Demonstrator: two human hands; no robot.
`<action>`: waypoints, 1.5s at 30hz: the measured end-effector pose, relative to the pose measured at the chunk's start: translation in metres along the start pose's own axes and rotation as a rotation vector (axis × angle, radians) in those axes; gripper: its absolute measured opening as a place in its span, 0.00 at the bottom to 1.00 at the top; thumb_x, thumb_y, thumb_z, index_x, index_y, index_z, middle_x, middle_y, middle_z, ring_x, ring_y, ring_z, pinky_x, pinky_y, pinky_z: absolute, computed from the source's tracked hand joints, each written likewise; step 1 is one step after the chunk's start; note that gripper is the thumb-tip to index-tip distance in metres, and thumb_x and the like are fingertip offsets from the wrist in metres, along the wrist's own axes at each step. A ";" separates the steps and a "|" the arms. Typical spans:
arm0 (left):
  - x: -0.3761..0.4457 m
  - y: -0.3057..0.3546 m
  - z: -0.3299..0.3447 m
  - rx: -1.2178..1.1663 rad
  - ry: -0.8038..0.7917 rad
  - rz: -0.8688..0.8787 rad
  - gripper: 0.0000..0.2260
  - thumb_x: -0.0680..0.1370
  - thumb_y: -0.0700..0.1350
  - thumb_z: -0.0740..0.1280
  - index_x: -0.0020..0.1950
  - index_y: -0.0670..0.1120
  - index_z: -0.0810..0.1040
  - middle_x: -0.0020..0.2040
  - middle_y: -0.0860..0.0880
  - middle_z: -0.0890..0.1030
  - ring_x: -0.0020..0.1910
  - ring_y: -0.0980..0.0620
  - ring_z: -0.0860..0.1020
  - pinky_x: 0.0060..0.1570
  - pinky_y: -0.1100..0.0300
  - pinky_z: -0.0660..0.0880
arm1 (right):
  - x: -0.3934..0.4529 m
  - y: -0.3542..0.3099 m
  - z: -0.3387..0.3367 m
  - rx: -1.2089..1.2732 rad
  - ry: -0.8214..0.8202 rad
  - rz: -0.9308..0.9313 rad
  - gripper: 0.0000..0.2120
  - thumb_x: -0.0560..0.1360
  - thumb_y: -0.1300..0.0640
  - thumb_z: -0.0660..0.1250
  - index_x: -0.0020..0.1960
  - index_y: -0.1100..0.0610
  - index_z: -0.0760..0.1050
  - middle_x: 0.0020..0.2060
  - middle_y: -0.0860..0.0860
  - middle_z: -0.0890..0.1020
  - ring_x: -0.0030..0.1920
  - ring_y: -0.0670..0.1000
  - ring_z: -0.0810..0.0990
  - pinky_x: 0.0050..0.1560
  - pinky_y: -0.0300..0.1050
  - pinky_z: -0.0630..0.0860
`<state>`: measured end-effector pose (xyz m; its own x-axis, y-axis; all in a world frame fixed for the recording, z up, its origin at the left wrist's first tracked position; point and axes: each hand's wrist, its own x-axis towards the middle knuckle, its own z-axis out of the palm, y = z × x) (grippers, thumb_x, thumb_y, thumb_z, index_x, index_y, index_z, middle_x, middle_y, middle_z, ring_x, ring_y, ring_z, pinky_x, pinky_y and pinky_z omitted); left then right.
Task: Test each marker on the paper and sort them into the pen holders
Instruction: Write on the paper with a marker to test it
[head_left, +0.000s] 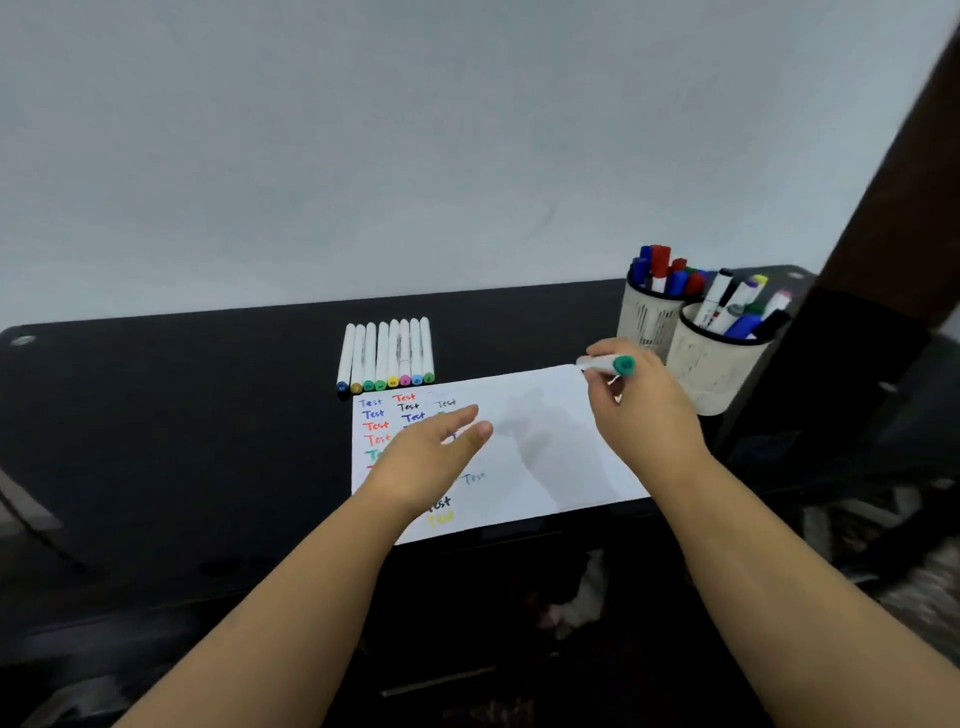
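Green-capped marker (605, 364) pinched crosswise in right hand (641, 410) fingers, pen holders (711, 364) just beside at two o'clock; left hand (434, 449) flat, fingers straight, over paper (540, 447).

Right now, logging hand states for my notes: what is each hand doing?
Left hand: open, fingers straight, over the paper, holding nothing.
Right hand: closed on a green-capped marker.

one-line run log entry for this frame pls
right hand: holds green-capped marker | left hand: open over paper | row of markers: untested
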<state>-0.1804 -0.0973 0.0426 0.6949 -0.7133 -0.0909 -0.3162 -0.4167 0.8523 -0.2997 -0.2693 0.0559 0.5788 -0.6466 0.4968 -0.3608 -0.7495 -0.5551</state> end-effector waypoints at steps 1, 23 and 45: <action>0.008 0.007 0.008 0.042 -0.021 0.021 0.21 0.78 0.59 0.59 0.70 0.58 0.68 0.72 0.57 0.67 0.69 0.54 0.66 0.52 0.65 0.66 | 0.004 0.007 -0.010 0.034 -0.001 0.061 0.11 0.79 0.54 0.60 0.61 0.50 0.72 0.48 0.47 0.77 0.46 0.48 0.76 0.37 0.38 0.68; 0.104 0.006 0.097 0.685 -0.116 0.149 0.30 0.80 0.61 0.53 0.77 0.49 0.52 0.77 0.55 0.49 0.76 0.56 0.48 0.72 0.58 0.47 | 0.069 0.102 -0.061 -0.047 -0.008 0.211 0.13 0.80 0.50 0.57 0.57 0.57 0.72 0.47 0.54 0.77 0.42 0.50 0.77 0.36 0.43 0.72; 0.108 0.000 0.097 0.649 -0.110 0.145 0.30 0.79 0.62 0.54 0.77 0.51 0.52 0.77 0.57 0.49 0.76 0.56 0.48 0.73 0.57 0.48 | 0.099 0.084 -0.072 -0.143 -0.080 0.266 0.19 0.79 0.57 0.62 0.66 0.54 0.59 0.42 0.52 0.76 0.40 0.54 0.79 0.41 0.51 0.79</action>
<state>-0.1681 -0.2289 -0.0174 0.5572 -0.8265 -0.0806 -0.7491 -0.5421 0.3808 -0.3261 -0.4067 0.1063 0.5039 -0.8136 0.2900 -0.6032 -0.5718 -0.5561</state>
